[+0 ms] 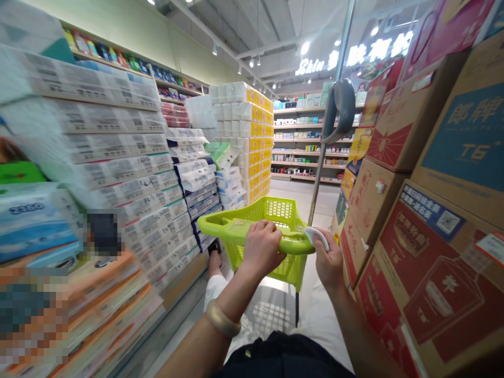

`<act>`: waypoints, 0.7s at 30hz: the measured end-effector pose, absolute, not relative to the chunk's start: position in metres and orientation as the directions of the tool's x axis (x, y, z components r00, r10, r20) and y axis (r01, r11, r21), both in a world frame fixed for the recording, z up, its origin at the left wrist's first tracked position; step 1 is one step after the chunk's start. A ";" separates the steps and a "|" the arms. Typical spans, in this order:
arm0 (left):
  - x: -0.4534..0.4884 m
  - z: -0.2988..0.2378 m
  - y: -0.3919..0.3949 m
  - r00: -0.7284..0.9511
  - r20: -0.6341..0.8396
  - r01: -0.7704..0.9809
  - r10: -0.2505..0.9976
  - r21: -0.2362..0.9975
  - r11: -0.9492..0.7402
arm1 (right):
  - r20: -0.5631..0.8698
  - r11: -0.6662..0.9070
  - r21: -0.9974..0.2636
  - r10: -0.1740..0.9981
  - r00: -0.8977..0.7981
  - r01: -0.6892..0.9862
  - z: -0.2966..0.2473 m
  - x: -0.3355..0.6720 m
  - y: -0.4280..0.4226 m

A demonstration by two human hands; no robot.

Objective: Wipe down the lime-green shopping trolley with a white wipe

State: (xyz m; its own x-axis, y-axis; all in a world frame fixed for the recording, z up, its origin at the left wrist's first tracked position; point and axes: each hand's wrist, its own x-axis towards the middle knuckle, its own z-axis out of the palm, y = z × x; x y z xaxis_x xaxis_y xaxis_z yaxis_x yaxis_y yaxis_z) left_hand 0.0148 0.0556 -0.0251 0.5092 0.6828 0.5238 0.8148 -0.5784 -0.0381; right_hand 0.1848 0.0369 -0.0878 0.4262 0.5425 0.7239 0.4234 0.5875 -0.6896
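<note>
A lime-green plastic shopping cart [291, 210] stands in front of me, its basket pierced with holes. My left hand [263, 245] is closed around the middle of the cart's handle [220, 226]. At the handle's right end, my right hand [329, 260] pinches a folded white cloth [317, 237], which touches the green plastic. A metal pole [318, 184] with a grey loop grip [339, 111] rises behind the cloth. Its lower end is hidden, so I cannot tell what it stands in.
Wrapped paper packs [118, 136] are stacked high on the left, with orange packs [106, 304] nearer me. Yellow-and-white packs [258, 142] stand farther on. Cardboard cartons [433, 283] line the right side closely. Shelves of goods [307, 142] cross the aisle's far end.
</note>
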 end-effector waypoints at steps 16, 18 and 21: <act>0.014 -0.026 0.055 0.502 0.530 0.813 0.683 -0.020 -0.582 | 0.694 0.595 -0.718 0.566 0.445 0.363 -0.091 0.179 0.034; 0.013 -0.026 0.055 0.503 0.532 0.813 0.682 -0.022 -0.582 | 0.795 0.639 -0.607 0.498 0.347 0.473 -0.089 0.174 0.026; 0.011 -0.027 0.055 0.505 0.534 0.811 0.678 -0.026 -0.584 | 0.899 0.680 -0.418 0.405 0.167 0.603 -0.087 0.169 0.018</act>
